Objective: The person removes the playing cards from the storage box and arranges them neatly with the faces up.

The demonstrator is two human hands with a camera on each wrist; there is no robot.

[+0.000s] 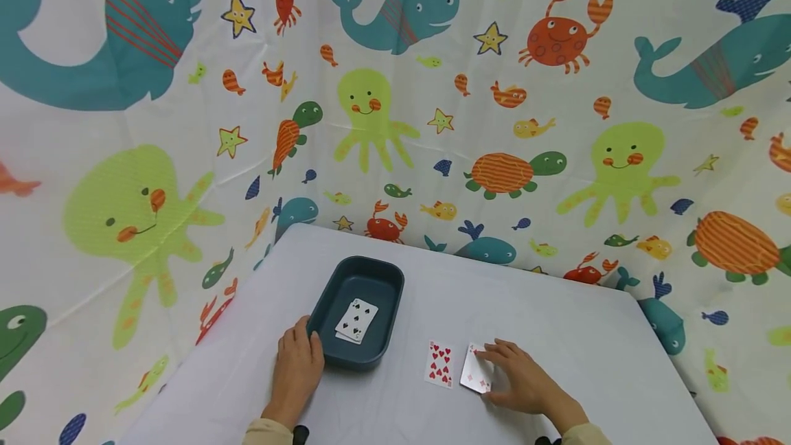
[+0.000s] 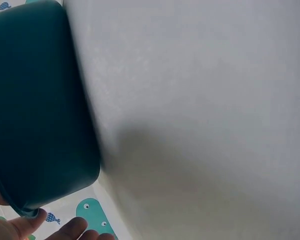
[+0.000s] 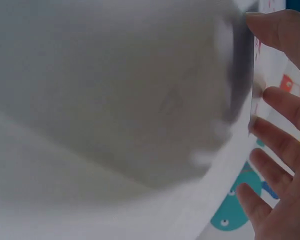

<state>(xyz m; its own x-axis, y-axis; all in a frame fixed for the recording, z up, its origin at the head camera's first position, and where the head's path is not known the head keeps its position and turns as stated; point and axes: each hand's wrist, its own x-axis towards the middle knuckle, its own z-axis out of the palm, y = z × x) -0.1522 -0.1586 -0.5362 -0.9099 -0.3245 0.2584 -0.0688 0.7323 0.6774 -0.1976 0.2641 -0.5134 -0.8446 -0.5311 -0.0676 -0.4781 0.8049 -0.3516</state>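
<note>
My left hand [image 1: 298,369] holds the near left rim of a dark teal plastic tub [image 1: 398,307], whose outer wall fills the left of the left wrist view. Inside the tub lie white playing cards, a spade card [image 1: 356,319] on top, face up. To the right, my right hand [image 1: 519,378] pinches a playing card with red diamonds [image 1: 474,371] by its edges, thumb at the near end and fingertips at the far end. In the right wrist view this card shows edge-on between thumb and fingers. Just left of it a hearts card [image 1: 440,364] lies face up.
A white cloth [image 1: 544,314] covers the table. Behind and at the sides hangs a curtain [image 1: 426,184] printed with sea animals, meeting the table's far edge.
</note>
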